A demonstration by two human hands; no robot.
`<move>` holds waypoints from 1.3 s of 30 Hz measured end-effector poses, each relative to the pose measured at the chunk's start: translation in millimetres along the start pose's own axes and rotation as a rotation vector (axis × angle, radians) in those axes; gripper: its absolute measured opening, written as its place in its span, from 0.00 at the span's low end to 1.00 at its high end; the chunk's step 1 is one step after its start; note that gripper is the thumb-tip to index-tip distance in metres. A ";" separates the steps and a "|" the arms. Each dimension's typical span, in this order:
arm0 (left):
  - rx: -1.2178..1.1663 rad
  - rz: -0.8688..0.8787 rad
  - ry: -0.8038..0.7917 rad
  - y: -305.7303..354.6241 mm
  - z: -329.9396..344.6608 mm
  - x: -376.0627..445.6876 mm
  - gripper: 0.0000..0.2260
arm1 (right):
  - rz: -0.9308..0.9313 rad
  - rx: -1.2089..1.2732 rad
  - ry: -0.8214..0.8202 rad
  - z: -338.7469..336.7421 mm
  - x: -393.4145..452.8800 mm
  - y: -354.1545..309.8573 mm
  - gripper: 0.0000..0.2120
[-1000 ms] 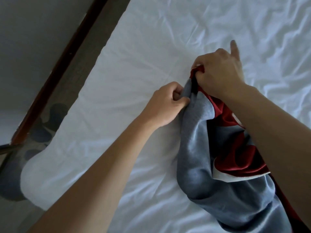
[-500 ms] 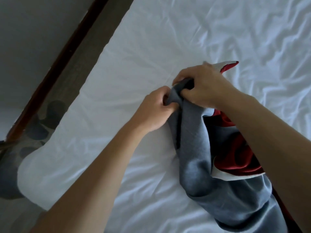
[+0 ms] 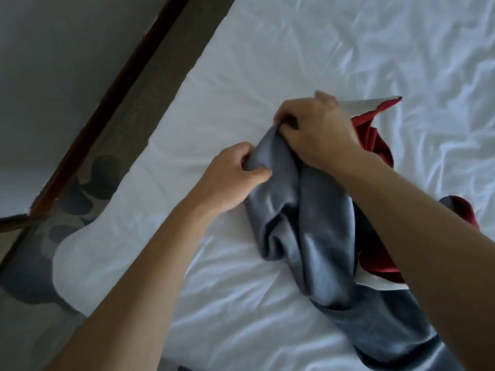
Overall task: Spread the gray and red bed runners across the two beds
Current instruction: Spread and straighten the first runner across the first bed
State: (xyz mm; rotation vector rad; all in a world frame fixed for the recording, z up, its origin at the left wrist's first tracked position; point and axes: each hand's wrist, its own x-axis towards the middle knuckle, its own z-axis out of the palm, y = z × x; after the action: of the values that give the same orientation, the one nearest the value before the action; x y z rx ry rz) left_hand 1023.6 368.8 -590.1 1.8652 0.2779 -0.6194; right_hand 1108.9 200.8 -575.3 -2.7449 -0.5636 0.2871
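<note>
So your bed runner is all bunched up into one long rope-like heap on the bed, with its long axis running from the bottom right edge of the view up toward the middle, where your hands are. The end it points with is the bit you've got hold of, aimed up and slightly left across the sheet.

Looks-wise: the outer side is a soft blue-gray fabric with a slight sheen, heavily folded and twisted. A deep red layer peeks out on the right side, plus a pale lining edge, and one red-and-pale corner sticks out past your right hand.

Your left hand pinches a gray fold between thumb and curled fingers, so that grip is closed tight on the cloth. Your right hand is just beside it, fingers curled over the top end of the runner, also clamped on it.

Left of the bed there's patterned carpet and a dark wooden strip along the wall.
</note>
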 end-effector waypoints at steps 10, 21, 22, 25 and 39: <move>0.220 0.019 0.249 -32.0 -63.1 -17.6 0.13 | -0.239 0.043 -0.120 30.5 34.9 -69.8 0.09; 0.417 0.040 0.317 -63.2 -120.3 -18.4 0.14 | -0.275 -0.099 -0.065 58.3 66.9 -107.5 0.09; 0.423 0.045 0.331 -63.0 -115.8 -16.6 0.14 | -0.273 -0.100 -0.071 60.8 66.1 -107.3 0.09; 0.418 0.022 0.402 -72.7 -123.0 -10.2 0.14 | -0.264 -0.069 -0.073 69.6 71.8 -117.5 0.10; 0.597 -0.232 0.348 -127.4 -168.9 26.4 0.14 | -0.375 -0.064 -0.257 124.6 133.8 -161.5 0.09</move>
State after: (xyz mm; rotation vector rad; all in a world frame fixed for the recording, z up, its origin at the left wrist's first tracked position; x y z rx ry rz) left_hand 1033.6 569.5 -661.3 2.5458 0.5928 -0.5681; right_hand 1141.4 430.2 -651.6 -2.6056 -1.1537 0.5375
